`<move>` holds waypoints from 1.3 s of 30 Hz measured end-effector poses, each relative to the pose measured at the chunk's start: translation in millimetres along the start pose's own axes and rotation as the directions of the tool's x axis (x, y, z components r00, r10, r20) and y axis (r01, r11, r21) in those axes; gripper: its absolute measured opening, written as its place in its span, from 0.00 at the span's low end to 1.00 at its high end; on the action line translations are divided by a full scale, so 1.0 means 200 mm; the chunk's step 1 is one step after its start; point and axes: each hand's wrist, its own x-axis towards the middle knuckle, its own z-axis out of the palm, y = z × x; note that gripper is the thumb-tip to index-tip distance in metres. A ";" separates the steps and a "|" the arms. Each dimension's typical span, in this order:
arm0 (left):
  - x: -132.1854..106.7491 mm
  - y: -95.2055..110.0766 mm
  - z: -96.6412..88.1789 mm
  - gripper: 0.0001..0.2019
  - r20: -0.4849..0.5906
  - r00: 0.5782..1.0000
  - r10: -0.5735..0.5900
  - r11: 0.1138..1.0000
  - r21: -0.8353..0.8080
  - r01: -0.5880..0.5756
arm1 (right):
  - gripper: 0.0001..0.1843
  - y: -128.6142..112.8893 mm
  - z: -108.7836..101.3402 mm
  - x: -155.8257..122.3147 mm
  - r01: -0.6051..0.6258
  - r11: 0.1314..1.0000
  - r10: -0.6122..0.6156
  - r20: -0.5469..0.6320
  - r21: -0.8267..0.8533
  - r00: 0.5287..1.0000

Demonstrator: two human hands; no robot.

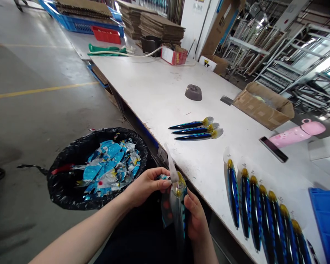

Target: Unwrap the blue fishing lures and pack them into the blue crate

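Note:
A blue fishing lure (178,205) with a yellow head, still partly in clear plastic wrapping, is held below the table edge. My left hand (147,185) pinches the wrapping near the lure's head. My right hand (196,218) is wrapped round the lure's body. Three unwrapped lures (195,130) lie side by side on the white table (154,91). A row of several more lures (264,212) lies at the near right of the table.
A bin lined with a black bag (97,167) holds torn blue and silver wrappers, on the floor left of my hands. On the table are an open cardboard box (264,106), a pink bottle (298,134), a phone (273,149), a dark round object (193,92) and a blue crate (327,216).

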 end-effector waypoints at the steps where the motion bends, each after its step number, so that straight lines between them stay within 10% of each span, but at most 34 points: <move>1: 0.00 0.00 0.00 0.17 0.001 1.000 -0.010 1.000 -0.015 0.010 | 0.23 0.00 0.00 0.00 -0.012 1.000 0.012 0.002 0.021 1.000; 9: -0.01 0.01 0.04 0.18 -0.063 0.998 -0.013 0.999 0.036 0.015 | 0.23 0.01 -0.01 0.01 0.089 0.971 -0.108 -0.072 -0.223 0.992; 20: -0.01 0.03 0.04 0.09 -0.048 0.961 0.274 0.847 0.486 -0.217 | 0.25 0.01 -0.05 -0.01 0.234 0.684 -0.297 0.030 -0.691 0.955; 27: -0.02 0.04 0.03 0.10 -0.012 0.947 0.321 0.825 0.494 -0.273 | 0.27 0.04 -0.08 -0.02 0.287 0.567 -0.393 0.052 -0.773 0.918; 33: -0.02 0.01 0.06 0.11 -0.136 0.949 0.285 0.902 0.374 -0.217 | 0.26 0.06 -0.04 -0.01 0.187 0.858 -0.253 -0.077 -0.478 0.964; 39: 0.00 -0.08 0.12 0.16 -0.016 0.999 0.027 0.959 -0.282 -0.031 | 0.26 0.06 0.01 0.02 0.056 0.998 -0.057 -0.049 -0.018 0.997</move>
